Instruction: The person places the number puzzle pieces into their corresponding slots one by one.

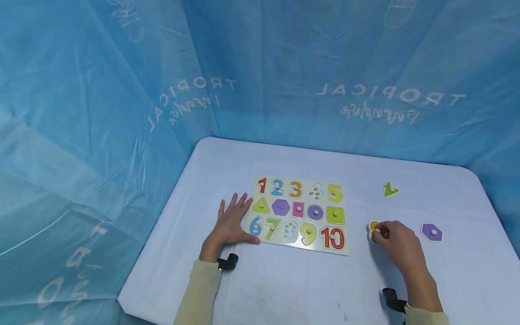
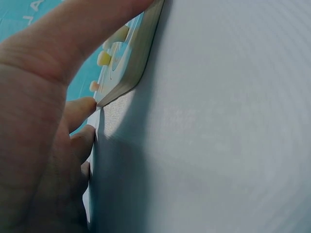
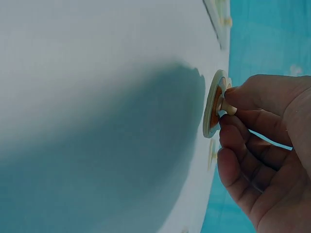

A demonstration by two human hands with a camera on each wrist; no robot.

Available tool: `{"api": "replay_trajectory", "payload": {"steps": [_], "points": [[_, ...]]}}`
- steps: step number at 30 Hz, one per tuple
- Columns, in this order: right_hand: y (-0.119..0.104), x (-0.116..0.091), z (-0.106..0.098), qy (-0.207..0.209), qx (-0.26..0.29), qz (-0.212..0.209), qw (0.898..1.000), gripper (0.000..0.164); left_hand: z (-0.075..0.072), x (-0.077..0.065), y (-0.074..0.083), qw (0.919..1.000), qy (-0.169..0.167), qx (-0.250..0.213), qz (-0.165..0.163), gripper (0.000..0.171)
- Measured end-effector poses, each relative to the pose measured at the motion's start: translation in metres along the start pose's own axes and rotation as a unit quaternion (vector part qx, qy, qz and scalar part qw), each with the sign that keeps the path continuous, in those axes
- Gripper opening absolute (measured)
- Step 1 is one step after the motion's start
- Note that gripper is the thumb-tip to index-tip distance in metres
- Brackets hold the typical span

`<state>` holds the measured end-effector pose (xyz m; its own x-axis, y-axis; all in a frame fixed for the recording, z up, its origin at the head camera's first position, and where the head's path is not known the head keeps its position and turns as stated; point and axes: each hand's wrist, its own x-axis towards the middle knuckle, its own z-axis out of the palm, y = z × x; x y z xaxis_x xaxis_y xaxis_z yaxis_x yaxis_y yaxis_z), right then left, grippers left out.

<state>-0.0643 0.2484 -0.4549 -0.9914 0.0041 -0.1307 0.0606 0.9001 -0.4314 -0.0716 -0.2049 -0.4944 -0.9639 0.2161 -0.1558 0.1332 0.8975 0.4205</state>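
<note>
A wooden number puzzle board (image 1: pixel 298 216) lies on the table, with knobbed numbers and shapes in it. The 4, hexagon and 8 recesses show their printed bottoms. My left hand (image 1: pixel 233 223) spreads its fingers at the board's left edge, thumb at the near edge; the left wrist view shows the thumb stretched along the board's side. To the right of the board, my right hand (image 1: pixel 400 243) pinches the knob of a rounded orange puzzle piece (image 3: pixel 212 109). Fingers partly cover the piece in the head view. It stands tilted in the right wrist view, close to the tabletop.
A green number 4 piece (image 1: pixel 390 190) lies beyond my right hand. Right of that hand is a purple hexagon piece (image 1: pixel 431 232) with its knob up. A white cloth covers the table (image 1: pixel 284 289), and blue printed curtains (image 1: pixel 284 67) hang behind it and on the left.
</note>
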Motion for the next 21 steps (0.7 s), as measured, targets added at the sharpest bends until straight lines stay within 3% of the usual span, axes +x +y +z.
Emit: {"api": "replay_trajectory", "payload": {"steps": [21], "points": [[-0.087, 0.006, 0.039, -0.008, 0.019, -0.080, 0.997, 0.021, 0.003, 0.000, -0.001, 0.9999, 0.014, -0.001, 0.003, 0.131]]}}
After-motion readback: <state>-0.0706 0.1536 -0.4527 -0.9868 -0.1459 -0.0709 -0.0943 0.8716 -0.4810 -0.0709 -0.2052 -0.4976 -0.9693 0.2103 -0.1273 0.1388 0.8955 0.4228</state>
